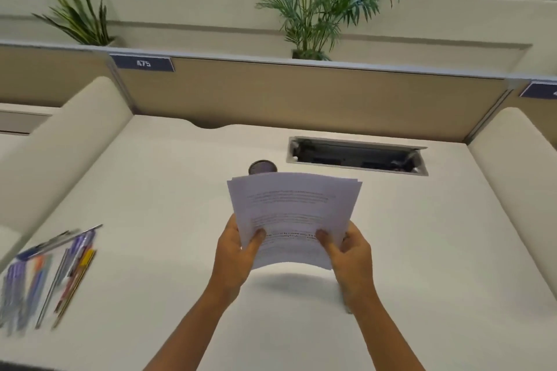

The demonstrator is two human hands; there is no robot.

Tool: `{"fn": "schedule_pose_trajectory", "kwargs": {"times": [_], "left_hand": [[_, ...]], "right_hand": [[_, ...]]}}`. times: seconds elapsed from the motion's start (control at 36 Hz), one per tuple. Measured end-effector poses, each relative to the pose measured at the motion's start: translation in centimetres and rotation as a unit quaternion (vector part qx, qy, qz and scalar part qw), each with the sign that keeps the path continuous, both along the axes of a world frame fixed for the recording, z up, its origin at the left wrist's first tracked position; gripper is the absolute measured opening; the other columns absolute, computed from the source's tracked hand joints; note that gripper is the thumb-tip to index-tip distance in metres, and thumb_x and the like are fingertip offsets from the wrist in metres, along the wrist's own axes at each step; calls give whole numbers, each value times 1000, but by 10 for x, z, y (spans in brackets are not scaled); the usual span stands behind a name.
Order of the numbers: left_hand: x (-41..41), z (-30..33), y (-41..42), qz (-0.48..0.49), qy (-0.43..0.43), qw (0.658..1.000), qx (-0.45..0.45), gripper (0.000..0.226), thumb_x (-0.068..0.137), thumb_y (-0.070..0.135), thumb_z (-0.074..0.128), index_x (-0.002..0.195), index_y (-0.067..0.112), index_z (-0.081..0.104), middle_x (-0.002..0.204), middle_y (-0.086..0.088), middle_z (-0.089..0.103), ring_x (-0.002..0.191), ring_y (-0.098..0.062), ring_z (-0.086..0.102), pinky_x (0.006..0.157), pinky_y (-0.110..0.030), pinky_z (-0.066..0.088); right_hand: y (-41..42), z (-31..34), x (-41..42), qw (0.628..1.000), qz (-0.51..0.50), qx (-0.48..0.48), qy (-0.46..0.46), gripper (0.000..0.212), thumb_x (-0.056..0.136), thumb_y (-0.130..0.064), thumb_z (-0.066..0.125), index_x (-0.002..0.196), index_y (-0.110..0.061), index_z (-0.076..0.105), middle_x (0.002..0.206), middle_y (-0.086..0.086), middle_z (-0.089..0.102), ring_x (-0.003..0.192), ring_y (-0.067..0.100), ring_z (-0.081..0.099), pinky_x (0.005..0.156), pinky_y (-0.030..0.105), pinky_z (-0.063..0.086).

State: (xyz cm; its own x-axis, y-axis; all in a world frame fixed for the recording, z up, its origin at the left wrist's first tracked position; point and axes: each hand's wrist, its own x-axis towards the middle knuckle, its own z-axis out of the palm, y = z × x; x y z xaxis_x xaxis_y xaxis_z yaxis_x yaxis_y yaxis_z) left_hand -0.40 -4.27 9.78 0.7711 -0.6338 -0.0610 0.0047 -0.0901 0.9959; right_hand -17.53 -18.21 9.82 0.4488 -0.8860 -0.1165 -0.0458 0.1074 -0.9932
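A dark blue plate (141, 63) at the upper left corner of the desk partition (301, 93) reads "475" in white. A second blue plate (539, 90) at the partition's right end is cut off and illegible, and the print on the paper sheets (294, 211) in front of the partition is too blurred to read.

White printed sheets (294, 214), cream desk (422, 250), tan partition (301, 96), green palms (319, 0)
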Motion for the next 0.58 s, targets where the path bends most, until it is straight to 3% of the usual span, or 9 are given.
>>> {"fn": "schedule_pose_trajectory", "kwargs": {"times": [0.11,0.17,0.25,0.47,0.58], "left_hand": [[4,-28,27,20,44,998,31,42,98,21,77,137,32,64,123,17,77,116,-7,74,99,-33,63],[6,-35,35,32,55,997,42,36,98,21,78,130,35,67,118,16,79,111,-12,76,94,-35,65],[11,-32,38,42,60,997,35,30,99,22,76,124,37,69,111,16,80,103,-11,78,82,-31,67],[19,-40,45,44,65,996,44,29,100,26,75,129,30,71,114,14,80,107,-7,76,93,-32,64],[19,-45,48,20,98,994,52,21,102,23,71,121,31,76,110,15,83,106,-9,78,87,-22,63]], "right_hand": [[25,-30,16,1000,20,11,17,34,89,-13,83,117,-29,72,109,-10,81,104,14,77,86,28,64],[34,-35,21,999,20,18,16,31,90,-11,81,114,-29,73,108,-9,82,104,15,77,83,24,63],[40,-35,28,1000,14,15,10,31,92,-11,80,118,-25,73,110,-6,81,104,14,77,83,24,62],[49,-48,39,999,-13,0,53,37,90,-17,82,125,-24,71,113,-9,80,106,11,75,87,24,61],[54,-60,35,997,2,17,81,34,89,-17,84,121,-24,73,110,-11,81,105,10,75,89,26,62]]}}
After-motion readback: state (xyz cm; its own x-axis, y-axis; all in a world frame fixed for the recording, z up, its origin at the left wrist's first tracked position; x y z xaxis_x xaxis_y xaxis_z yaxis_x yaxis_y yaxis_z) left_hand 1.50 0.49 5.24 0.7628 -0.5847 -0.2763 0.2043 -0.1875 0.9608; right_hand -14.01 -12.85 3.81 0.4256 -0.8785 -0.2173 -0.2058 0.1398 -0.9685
